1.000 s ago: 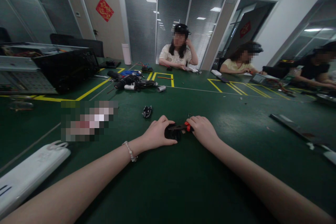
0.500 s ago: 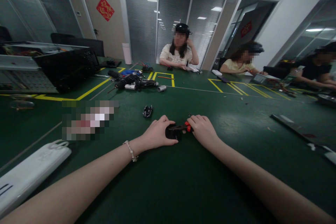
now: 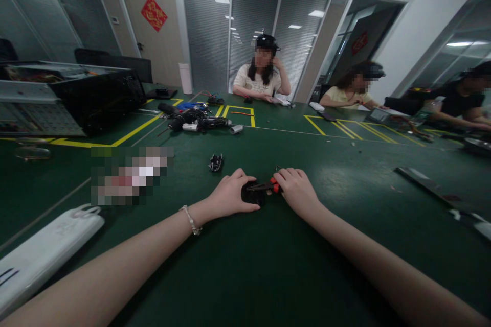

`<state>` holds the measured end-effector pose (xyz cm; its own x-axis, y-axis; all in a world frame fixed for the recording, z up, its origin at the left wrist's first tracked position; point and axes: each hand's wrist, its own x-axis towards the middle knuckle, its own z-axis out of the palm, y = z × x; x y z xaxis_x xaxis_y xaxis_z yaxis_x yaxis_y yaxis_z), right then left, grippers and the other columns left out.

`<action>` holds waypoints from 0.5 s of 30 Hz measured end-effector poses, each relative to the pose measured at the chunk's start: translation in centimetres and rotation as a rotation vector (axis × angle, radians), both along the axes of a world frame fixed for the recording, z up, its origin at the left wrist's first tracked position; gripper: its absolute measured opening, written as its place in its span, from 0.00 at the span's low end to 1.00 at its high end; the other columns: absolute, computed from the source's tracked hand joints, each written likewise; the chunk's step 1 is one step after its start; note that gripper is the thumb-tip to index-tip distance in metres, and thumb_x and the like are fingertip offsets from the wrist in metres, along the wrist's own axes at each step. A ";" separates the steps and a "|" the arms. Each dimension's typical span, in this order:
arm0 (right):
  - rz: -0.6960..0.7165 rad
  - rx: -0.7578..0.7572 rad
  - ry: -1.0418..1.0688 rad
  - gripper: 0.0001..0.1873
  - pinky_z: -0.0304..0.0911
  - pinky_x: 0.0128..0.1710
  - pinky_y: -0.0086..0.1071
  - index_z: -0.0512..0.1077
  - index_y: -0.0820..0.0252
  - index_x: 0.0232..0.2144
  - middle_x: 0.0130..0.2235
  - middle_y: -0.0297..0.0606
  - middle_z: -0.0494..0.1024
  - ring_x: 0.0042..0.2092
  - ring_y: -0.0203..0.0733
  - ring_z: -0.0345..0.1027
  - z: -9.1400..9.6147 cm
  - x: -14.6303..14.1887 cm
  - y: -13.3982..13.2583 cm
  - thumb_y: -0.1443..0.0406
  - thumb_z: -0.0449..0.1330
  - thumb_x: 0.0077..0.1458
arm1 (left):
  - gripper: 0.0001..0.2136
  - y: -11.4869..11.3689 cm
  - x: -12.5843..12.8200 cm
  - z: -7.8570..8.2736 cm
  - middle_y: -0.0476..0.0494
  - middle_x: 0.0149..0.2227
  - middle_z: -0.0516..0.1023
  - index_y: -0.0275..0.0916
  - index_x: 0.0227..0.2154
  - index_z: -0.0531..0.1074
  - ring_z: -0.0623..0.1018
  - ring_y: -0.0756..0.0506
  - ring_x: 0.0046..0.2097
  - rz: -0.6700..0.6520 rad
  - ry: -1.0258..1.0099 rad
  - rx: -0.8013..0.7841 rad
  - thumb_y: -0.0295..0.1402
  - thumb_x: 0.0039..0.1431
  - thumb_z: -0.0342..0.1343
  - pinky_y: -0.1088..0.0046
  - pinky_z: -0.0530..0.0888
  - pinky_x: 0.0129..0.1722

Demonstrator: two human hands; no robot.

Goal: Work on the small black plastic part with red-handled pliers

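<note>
On the green table, my left hand grips a small black part, thumb on the near side and fingers on the far side. What kind of part it is, I cannot make out. Red-handled pliers are in the closed fingers of my right hand. Their dark jaws point left and lie over the black part, seemingly touching it. Beyond my left hand rests a small black and silver piece.
A white case lies at the near left. Behind it stands an open computer case. A heap of cables and tools sits farther back. A flat dark panel lies at right. Several people sit across the table.
Both hands stay almost in place. The pliers' jaws have shifted very slightly over the black part.
</note>
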<state>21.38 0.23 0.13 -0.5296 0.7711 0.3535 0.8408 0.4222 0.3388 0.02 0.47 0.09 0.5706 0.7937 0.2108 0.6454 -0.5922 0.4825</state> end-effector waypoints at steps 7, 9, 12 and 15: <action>0.007 -0.025 0.033 0.13 0.52 0.38 0.36 0.68 0.62 0.37 0.38 0.42 0.72 0.40 0.44 0.61 0.0 0.0 0.1 0.74 0.51 0.47 | 0.34 0.2 0.0 -0.2 0.44 0.42 0.62 0.42 0.51 0.59 0.69 0.41 0.41 0.014 -0.001 -0.044 0.50 0.40 0.58 0.63 0.67 0.41; 0.010 -0.026 0.037 0.13 0.52 0.38 0.35 0.68 0.61 0.37 0.38 0.41 0.72 0.40 0.43 0.62 -0.1 0.1 0.1 0.74 0.51 0.47 | 0.34 0.2 0.0 -0.2 0.44 0.42 0.62 0.43 0.51 0.59 0.68 0.41 0.41 0.013 -0.001 -0.058 0.50 0.40 0.57 0.63 0.66 0.41; 0.008 -0.037 0.045 0.13 0.53 0.38 0.35 0.68 0.61 0.37 0.38 0.41 0.72 0.40 0.43 0.62 -0.1 0.1 0.2 0.74 0.51 0.47 | 0.33 0.2 0.0 -0.2 0.45 0.41 0.62 0.43 0.50 0.60 0.69 0.42 0.41 0.008 -0.006 -0.075 0.50 0.40 0.57 0.64 0.66 0.41; 0.014 -0.048 0.051 0.14 0.53 0.38 0.35 0.68 0.62 0.37 0.37 0.40 0.72 0.40 0.43 0.63 -0.1 0.1 0.3 0.74 0.52 0.46 | 0.33 0.2 0.0 -0.2 0.45 0.41 0.62 0.43 0.50 0.60 0.69 0.42 0.41 0.009 -0.013 -0.083 0.50 0.40 0.57 0.64 0.67 0.41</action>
<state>21.48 0.50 0.06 -0.5225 0.7804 0.3435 0.8505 0.4486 0.2745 -0.01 0.65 -0.10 0.5608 0.8140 0.1513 0.6440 -0.5437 0.5382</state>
